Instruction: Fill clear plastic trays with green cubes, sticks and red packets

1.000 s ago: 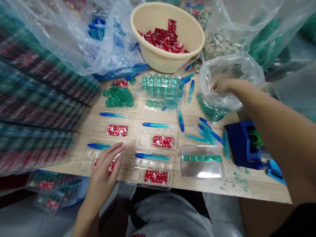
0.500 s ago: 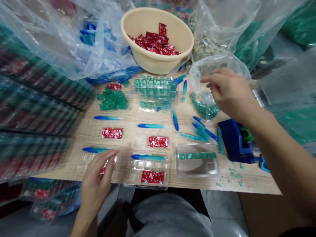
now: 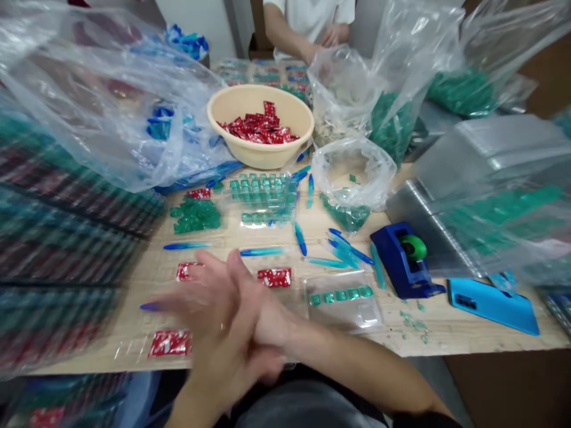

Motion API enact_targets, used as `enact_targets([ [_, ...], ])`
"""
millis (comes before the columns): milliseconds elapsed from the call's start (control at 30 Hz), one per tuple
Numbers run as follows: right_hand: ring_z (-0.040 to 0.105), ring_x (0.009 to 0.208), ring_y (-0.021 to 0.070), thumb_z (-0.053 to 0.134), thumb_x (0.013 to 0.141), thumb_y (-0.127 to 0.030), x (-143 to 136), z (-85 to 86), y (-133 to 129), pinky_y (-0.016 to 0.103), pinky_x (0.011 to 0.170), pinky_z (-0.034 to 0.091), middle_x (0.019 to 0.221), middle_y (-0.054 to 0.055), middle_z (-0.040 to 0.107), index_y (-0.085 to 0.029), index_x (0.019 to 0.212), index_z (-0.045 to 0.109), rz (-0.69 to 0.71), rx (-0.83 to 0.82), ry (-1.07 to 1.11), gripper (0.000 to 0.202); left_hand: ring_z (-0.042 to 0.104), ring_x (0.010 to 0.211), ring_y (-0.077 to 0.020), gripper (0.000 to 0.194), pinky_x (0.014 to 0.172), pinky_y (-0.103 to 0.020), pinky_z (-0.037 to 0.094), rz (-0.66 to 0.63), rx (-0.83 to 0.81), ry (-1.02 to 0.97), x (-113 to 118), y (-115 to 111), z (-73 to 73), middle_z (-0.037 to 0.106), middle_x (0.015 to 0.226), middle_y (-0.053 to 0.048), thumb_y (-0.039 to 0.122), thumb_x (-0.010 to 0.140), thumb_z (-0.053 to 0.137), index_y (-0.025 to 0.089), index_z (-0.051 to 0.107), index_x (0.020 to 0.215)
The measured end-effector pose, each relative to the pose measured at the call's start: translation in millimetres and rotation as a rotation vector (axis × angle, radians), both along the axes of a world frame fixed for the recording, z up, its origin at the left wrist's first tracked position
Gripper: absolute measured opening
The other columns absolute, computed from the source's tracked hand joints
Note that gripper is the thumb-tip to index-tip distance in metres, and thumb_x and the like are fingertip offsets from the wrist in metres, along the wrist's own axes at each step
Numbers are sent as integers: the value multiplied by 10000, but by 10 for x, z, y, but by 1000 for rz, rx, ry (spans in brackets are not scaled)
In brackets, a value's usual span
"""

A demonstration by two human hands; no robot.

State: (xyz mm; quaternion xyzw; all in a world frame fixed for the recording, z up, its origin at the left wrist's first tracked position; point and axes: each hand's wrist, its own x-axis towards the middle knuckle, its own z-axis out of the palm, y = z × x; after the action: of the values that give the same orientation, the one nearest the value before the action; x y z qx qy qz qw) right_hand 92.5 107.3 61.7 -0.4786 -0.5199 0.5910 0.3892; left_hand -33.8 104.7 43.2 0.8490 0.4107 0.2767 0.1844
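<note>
The left hand (image 3: 218, 342) and right hand (image 3: 262, 300) overlap, apparently touching, the left in front and blurred; whether either grip is closed on anything I cannot tell. The middle red packet (image 3: 274, 277) lies flat on the worktop (image 3: 464, 336), just beyond the right hand and slightly to that hand's right, its long axis running left to right. The right hand is the nearer; the left is further off, to the packet's left and on its near side. A blue pen (image 3: 263, 252) lies just beyond the packet, roughly parallel. To the packet's right, a little nearer, sits a clear tray (image 3: 332, 318) with a row of green cubes (image 3: 341, 295).
</note>
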Motion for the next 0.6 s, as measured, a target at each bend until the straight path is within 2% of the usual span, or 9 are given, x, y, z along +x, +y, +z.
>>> enact_targets([
  [67, 469, 1306, 150, -17, 984, -447, 203, 275, 61, 354, 990, 477, 1489, 36, 397, -253, 1505, 162, -10, 26, 150, 583, 178, 1441, -330, 532, 1124, -657, 138, -29, 109, 15, -27, 39, -200, 327, 1522, -93, 504, 932, 384, 274, 371, 1412],
  [100, 458, 1312, 127, -81, 979, -390, 343, 423, 86, 323, 998, 470, 1503, 64, 372, -187, 1504, 142, -68, 57, 169, 606, 156, 1443, -344, 485, 1117, -671, 103, -24, 150, 46, -103, 69, -314, 319, 1525, -108, 445, 932, 428, 266, 419, 1383],
  [167, 494, 1277, 113, -82, 982, -341, 703, 710, 155, 288, 993, 467, 1484, 104, 396, -108, 1478, 181, -308, 208, 59, 608, 197, 1432, -352, 374, 1110, -668, 146, -1, 129, 135, -377, 133, -519, 355, 1508, -105, 320, 915, 503, 281, 532, 1285],
  [233, 578, 1175, 115, 209, 1008, -316, 1131, 960, 305, 245, 955, 474, 1424, 111, 472, -102, 1423, 311, -646, 419, -284, 478, 360, 1373, -308, 371, 1095, -573, 318, -45, -29, 168, -724, 173, -634, 406, 1479, -91, 285, 917, 488, 300, 528, 1286],
  [267, 585, 1153, 121, 371, 979, -273, 1349, 1062, 424, 224, 944, 465, 1392, 107, 508, -104, 1375, 402, -768, 514, -552, 432, 429, 1333, -283, 379, 1066, -509, 397, -52, -99, 173, -881, 175, -644, 438, 1458, -84, 287, 918, 485, 309, 515, 1295],
  [333, 607, 1084, 116, 458, 942, -205, 1755, 1202, 750, 190, 900, 447, 1285, 103, 595, -70, 1288, 518, -855, 474, -1170, 377, 543, 1233, -247, 356, 990, -421, 495, 11, -158, 152, -1094, 143, -577, 541, 1367, -69, 301, 923, 474, 316, 520, 1276],
  [400, 590, 1113, 157, 496, 907, -177, 2081, 1233, 1147, 233, 942, 407, 1181, 114, 651, -7, 1181, 603, -766, 346, -1310, 340, 599, 1159, -235, 300, 951, -394, 525, 127, -145, 102, -1152, 80, -445, 624, 1256, -55, 313, 929, 457, 310, 555, 1212],
  [467, 587, 1117, 180, 447, 932, -198, 2318, 1142, 1539, 286, 960, 407, 1132, 76, 662, 4, 1080, 647, -633, 196, -1374, 321, 610, 1136, -228, 269, 953, -384, 521, 218, -132, 56, -1111, 16, -325, 648, 1203, -47, 311, 932, 446, 298, 572, 1170],
  [600, 626, 979, 150, 272, 1007, -299, 2631, 688, 2106, 270, 815, 499, 1150, 49, 612, -41, 1011, 662, -475, 20, -1393, 468, 615, 1110, -202, 253, 937, -324, 513, 314, -131, 24, -1071, -41, -255, 654, 1178, -29, 297, 929, 451, 287, 589, 1141],
])
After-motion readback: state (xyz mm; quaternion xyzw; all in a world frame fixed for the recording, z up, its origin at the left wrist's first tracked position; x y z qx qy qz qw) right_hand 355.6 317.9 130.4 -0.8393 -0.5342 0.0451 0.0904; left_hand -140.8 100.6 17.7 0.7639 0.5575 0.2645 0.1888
